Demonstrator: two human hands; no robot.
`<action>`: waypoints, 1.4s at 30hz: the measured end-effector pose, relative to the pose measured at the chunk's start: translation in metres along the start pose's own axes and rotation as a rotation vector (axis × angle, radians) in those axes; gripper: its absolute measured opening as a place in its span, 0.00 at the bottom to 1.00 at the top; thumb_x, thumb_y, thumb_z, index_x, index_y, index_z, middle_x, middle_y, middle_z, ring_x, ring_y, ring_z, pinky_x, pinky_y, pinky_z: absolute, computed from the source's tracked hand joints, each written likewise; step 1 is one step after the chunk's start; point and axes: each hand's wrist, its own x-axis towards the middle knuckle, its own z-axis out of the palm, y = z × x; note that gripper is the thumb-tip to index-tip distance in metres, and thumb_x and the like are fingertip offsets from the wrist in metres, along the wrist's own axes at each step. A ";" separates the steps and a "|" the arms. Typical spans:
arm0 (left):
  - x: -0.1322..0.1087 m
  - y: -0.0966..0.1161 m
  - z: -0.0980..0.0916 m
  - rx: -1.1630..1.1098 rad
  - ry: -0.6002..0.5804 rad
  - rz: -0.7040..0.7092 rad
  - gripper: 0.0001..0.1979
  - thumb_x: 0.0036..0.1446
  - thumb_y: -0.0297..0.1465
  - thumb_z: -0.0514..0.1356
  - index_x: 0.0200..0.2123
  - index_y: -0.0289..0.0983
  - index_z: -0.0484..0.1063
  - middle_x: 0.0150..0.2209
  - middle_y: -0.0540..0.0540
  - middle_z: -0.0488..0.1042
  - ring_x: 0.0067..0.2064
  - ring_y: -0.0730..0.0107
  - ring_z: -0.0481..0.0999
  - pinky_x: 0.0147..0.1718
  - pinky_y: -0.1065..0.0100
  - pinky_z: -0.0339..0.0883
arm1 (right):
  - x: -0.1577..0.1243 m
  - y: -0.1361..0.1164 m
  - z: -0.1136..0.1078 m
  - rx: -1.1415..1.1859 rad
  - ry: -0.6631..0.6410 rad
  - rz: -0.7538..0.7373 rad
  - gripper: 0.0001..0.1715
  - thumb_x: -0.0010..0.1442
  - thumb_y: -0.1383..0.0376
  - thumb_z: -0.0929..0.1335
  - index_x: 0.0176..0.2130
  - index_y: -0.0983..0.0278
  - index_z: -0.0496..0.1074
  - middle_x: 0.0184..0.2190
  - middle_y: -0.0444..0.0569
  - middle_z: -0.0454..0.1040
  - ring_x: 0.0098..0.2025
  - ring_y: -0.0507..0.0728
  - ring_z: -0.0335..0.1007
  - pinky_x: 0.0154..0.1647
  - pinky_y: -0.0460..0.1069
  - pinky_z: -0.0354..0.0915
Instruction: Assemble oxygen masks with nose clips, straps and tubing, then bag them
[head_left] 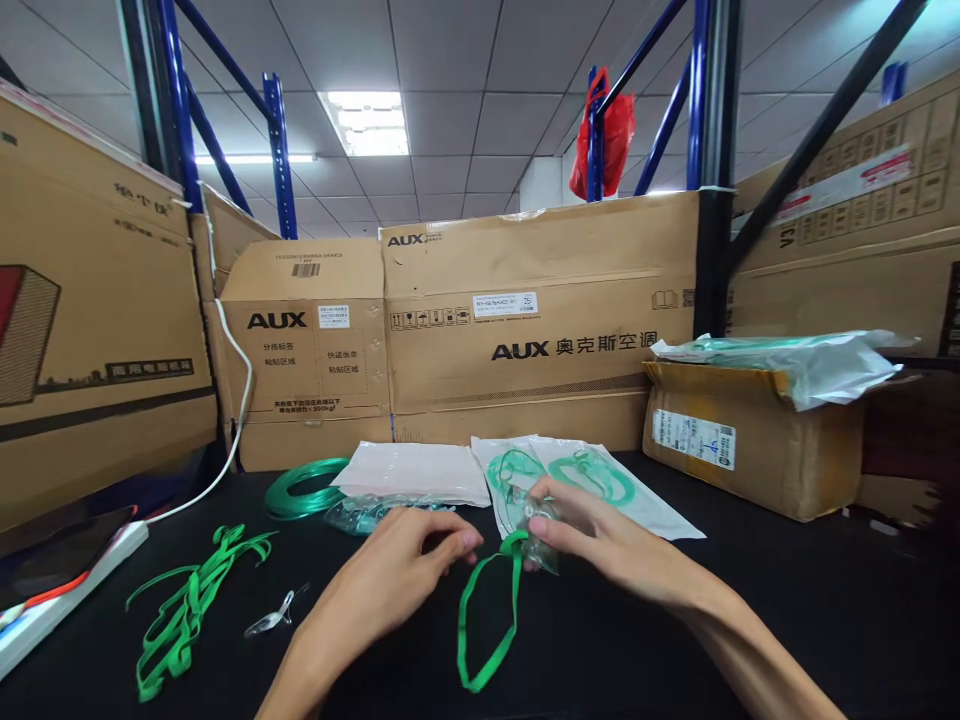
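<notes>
My right hand [592,535] pinches a clear plastic mask [538,528] with a green elastic strap [487,615] looping down from it onto the black table [787,620]. My left hand [405,565] rests just left of the mask, fingers curled toward the strap's upper end, nothing clearly held in it. Behind the hands lie white packets [416,470] and sealed packets with green masks [592,475] inside. A coil of green tubing [300,490] lies beside a clear mask part [360,512].
A bundle of loose green straps [187,605] and a small clear clip [274,618] lie at the left. A white power strip [60,590] sits at the left edge. An open carton [750,440] with bagged items stands right. Large AUX cartons [525,320] wall the back.
</notes>
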 end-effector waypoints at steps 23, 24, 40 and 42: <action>0.003 0.004 0.002 -0.151 0.101 0.124 0.11 0.62 0.42 0.65 0.40 0.44 0.84 0.36 0.50 0.80 0.39 0.63 0.75 0.39 0.68 0.62 | 0.000 0.002 0.013 0.334 0.076 -0.086 0.23 0.63 0.42 0.68 0.45 0.56 0.66 0.33 0.43 0.72 0.39 0.59 0.71 0.43 0.55 0.67; 0.004 0.004 0.002 -0.150 0.111 0.117 0.11 0.61 0.42 0.65 0.38 0.43 0.84 0.35 0.50 0.80 0.38 0.63 0.74 0.39 0.68 0.62 | 0.000 0.002 0.012 0.326 0.071 -0.087 0.22 0.63 0.43 0.68 0.45 0.56 0.66 0.34 0.43 0.72 0.39 0.59 0.71 0.44 0.55 0.67; 0.007 0.001 -0.002 -0.666 0.005 0.047 0.18 0.56 0.45 0.69 0.38 0.35 0.79 0.35 0.45 0.82 0.36 0.65 0.75 0.36 0.67 0.63 | -0.003 -0.008 0.011 0.128 0.033 -0.111 0.18 0.65 0.46 0.68 0.44 0.55 0.69 0.40 0.45 0.70 0.43 0.60 0.69 0.44 0.54 0.66; 0.008 -0.001 -0.003 -0.780 0.037 0.011 0.18 0.55 0.44 0.71 0.40 0.35 0.79 0.36 0.44 0.82 0.36 0.66 0.75 0.37 0.67 0.64 | -0.001 -0.010 0.012 0.170 0.020 -0.123 0.17 0.64 0.48 0.69 0.44 0.56 0.70 0.42 0.46 0.72 0.47 0.61 0.70 0.48 0.56 0.66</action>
